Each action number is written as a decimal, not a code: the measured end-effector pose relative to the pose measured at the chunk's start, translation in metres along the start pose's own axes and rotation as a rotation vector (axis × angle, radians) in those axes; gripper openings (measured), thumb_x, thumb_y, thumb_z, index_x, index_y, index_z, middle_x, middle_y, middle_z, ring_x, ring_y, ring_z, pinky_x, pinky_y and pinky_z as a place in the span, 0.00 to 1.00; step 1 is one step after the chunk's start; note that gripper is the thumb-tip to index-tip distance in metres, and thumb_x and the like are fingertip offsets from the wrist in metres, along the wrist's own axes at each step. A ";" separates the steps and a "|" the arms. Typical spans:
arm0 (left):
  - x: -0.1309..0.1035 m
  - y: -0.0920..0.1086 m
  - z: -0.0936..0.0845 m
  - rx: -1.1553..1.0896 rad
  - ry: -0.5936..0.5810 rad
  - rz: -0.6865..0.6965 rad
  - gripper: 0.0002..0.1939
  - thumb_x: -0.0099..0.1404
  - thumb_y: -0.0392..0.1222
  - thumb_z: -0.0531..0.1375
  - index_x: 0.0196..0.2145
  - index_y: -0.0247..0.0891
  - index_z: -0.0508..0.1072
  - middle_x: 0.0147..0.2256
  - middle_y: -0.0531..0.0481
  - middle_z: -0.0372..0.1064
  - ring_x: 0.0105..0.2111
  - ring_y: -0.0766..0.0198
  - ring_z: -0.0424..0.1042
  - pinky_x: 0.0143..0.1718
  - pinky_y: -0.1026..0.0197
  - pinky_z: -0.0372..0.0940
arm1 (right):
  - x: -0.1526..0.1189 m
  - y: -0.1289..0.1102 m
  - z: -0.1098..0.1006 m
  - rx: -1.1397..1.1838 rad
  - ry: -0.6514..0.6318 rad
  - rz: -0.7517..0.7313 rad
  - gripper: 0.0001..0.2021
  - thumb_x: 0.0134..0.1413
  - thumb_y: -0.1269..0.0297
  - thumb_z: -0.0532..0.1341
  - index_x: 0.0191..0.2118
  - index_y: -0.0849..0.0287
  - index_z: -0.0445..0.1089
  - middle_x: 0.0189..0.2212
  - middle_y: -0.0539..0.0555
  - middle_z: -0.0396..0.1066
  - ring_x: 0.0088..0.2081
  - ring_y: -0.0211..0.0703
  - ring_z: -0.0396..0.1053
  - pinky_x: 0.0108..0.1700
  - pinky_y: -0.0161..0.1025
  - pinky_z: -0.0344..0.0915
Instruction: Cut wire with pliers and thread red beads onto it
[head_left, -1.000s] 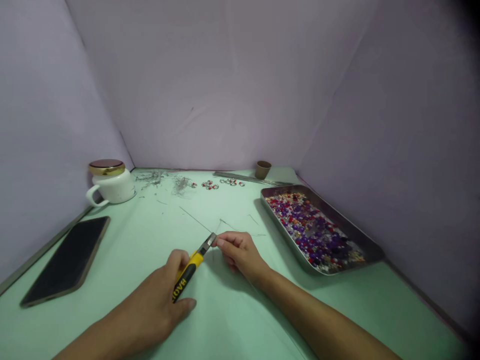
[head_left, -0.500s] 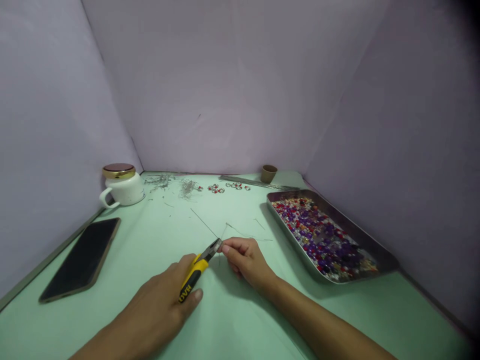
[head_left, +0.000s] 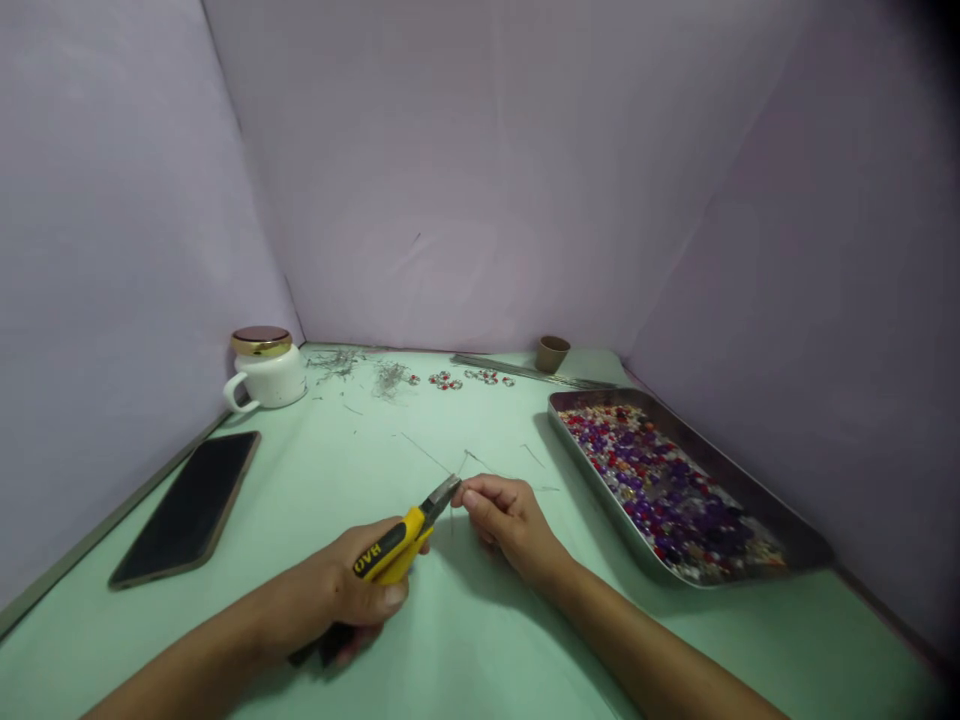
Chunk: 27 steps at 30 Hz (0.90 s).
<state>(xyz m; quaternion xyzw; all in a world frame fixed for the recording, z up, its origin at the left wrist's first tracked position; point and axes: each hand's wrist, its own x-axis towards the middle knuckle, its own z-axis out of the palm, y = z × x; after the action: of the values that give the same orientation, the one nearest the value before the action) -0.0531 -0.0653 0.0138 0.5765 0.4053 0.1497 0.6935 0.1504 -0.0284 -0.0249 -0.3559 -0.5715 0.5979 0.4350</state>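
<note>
Yellow-and-black pliers (head_left: 391, 548) are gripped in my left hand (head_left: 337, 590), fingers wrapped round the handles. Their metal jaws meet the fingertips of my right hand (head_left: 510, 520), which pinches a thin wire (head_left: 427, 453). One end of this wire sticks out up and to the left of the jaws, and another short piece shows below them. The part between jaws and fingertips is hidden. Just beyond my right hand, thin wire pieces (head_left: 533, 456) lie on the green tabletop (head_left: 360, 460).
A metal tray (head_left: 615, 515) of mixed beads stands at right. At left are a phone (head_left: 187, 510) and a lidded white mug (head_left: 271, 378). Along the back lie wire scraps (head_left: 391, 378), red-and-clear beaded rings (head_left: 445, 381), long wires (head_left: 510, 367) and a small brown cup (head_left: 553, 353).
My left hand has rolled over, so the pliers' handles now show more broadly and their ends appear below. My right hand keeps its pinch. The whole view has shifted slightly.
</note>
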 end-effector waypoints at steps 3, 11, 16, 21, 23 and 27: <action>0.000 -0.002 -0.001 -0.258 -0.095 -0.021 0.24 0.51 0.50 0.59 0.42 0.41 0.55 0.25 0.58 0.55 0.16 0.75 0.54 0.14 0.70 0.49 | -0.001 0.000 0.000 0.020 -0.011 0.003 0.14 0.50 0.54 0.57 0.29 0.63 0.68 0.12 0.42 0.49 0.13 0.28 0.48 0.14 0.28 0.51; -0.008 0.023 0.002 0.474 0.301 0.025 0.09 0.54 0.39 0.53 0.36 0.40 0.60 0.28 0.55 0.61 0.27 0.66 0.61 0.29 0.63 0.58 | 0.000 0.006 0.002 -0.007 0.026 0.090 0.17 0.48 0.52 0.57 0.25 0.63 0.67 0.09 0.41 0.48 0.11 0.28 0.46 0.12 0.28 0.49; -0.005 0.020 -0.003 0.777 0.521 -0.055 0.18 0.55 0.41 0.50 0.45 0.42 0.58 0.35 0.49 0.67 0.33 0.57 0.65 0.35 0.58 0.57 | 0.001 0.005 0.003 -0.053 0.026 0.120 0.15 0.48 0.54 0.57 0.25 0.63 0.67 0.09 0.41 0.49 0.10 0.28 0.48 0.12 0.28 0.47; -0.001 0.012 -0.008 0.517 0.333 -0.017 0.08 0.54 0.45 0.51 0.30 0.39 0.62 0.23 0.55 0.59 0.23 0.65 0.60 0.25 0.64 0.55 | 0.003 0.003 0.003 0.011 -0.010 0.141 0.15 0.49 0.55 0.57 0.26 0.63 0.68 0.09 0.40 0.49 0.11 0.27 0.46 0.13 0.28 0.50; -0.003 0.013 -0.008 0.393 0.244 -0.031 0.08 0.53 0.45 0.52 0.29 0.39 0.63 0.23 0.55 0.60 0.22 0.66 0.60 0.23 0.64 0.56 | 0.003 0.003 0.003 0.027 0.001 0.138 0.14 0.48 0.55 0.57 0.27 0.63 0.68 0.09 0.40 0.49 0.11 0.27 0.46 0.13 0.28 0.50; -0.007 0.018 -0.004 0.263 0.233 -0.040 0.10 0.52 0.45 0.55 0.32 0.39 0.66 0.31 0.49 0.67 0.29 0.61 0.65 0.28 0.61 0.61 | 0.003 0.004 0.002 -0.009 0.015 0.118 0.14 0.49 0.56 0.57 0.27 0.64 0.69 0.09 0.41 0.50 0.11 0.27 0.47 0.13 0.28 0.49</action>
<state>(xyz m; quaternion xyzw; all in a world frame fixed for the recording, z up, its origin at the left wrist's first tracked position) -0.0554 -0.0623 0.0336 0.6328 0.5105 0.1474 0.5632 0.1468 -0.0262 -0.0288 -0.3956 -0.5488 0.6171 0.4018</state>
